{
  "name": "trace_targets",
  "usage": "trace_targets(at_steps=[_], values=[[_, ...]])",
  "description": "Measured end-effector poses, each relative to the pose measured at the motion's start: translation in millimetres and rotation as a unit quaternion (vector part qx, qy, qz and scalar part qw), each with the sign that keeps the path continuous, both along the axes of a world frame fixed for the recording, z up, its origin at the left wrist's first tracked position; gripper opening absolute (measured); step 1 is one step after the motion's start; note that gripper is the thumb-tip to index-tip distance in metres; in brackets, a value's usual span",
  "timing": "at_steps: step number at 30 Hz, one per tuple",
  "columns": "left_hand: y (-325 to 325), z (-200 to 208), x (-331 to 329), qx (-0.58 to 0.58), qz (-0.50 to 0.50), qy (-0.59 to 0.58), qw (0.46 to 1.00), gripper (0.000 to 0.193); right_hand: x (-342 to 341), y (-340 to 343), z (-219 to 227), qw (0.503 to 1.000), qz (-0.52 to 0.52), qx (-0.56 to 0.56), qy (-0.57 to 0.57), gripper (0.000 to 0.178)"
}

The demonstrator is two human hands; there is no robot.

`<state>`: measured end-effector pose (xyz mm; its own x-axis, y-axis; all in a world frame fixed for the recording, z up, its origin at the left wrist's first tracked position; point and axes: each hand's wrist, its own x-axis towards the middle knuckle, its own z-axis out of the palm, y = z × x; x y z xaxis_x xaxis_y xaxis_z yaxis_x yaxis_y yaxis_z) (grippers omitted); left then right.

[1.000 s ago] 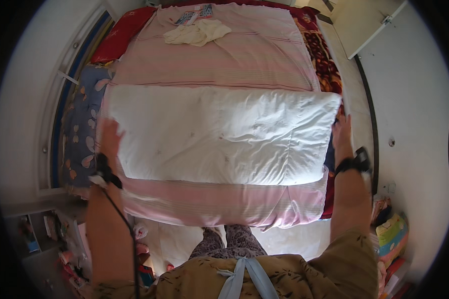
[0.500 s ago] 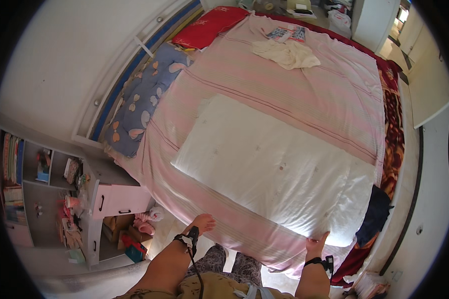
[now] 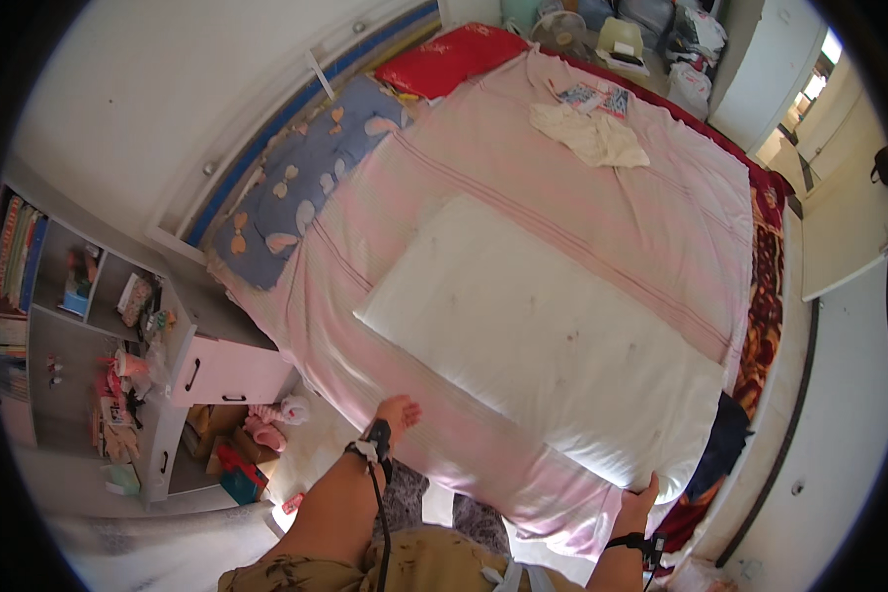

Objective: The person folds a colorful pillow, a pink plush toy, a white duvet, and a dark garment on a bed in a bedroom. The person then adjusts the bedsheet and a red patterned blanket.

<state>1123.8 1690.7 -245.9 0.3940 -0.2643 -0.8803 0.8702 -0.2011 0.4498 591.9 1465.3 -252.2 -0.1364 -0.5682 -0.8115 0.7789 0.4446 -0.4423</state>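
Around the grip — pink-fronted drawer cabinet (image 3: 229, 367) off to left of left hand (image 3: 397, 419), pink striped sheet (image 3: 503, 158) beneath and ahead. Navy cloth (image 3: 722, 444) just beyond right hand (image 3: 637, 505), to its right, partly under quilt edge by the look; brown patterned blanket (image 3: 763, 345) farther along that side. Cream cloth (image 3: 592, 138) and red pillow (image 3: 454, 59) well ahead of both.

White padded quilt (image 3: 553, 345): ahead of both, near right corner touching right hand. Left: spread open, nothing held. Right: one digit over edge, others hidden — can't tell if closed.
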Motion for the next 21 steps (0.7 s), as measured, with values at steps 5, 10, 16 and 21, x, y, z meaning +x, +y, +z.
trace_targets(at_steps=[5, 10, 16, 21], values=[[14, -11, 40, 0.015, 0.0, -0.004, 1.0, 0.045, -37, 66, 46, 0.979, -0.027, -0.023, 0.198, 0.049], [28, -32, 77, 0.033, 0.006, 0.006, 0.999, 0.059, 4, 44, 99, 0.897, 0.008, -0.032, 0.44, 0.045], [34, -45, 119, 0.004, 0.002, 0.008, 1.0, 0.03, 220, -49, 147, 0.536, 0.294, -0.311, 0.728, 0.027], [48, -38, 154, -0.041, 0.026, 0.016, 0.999, 0.043, 447, 0, 125, 0.456, 0.386, -0.474, 0.647, 0.053]])
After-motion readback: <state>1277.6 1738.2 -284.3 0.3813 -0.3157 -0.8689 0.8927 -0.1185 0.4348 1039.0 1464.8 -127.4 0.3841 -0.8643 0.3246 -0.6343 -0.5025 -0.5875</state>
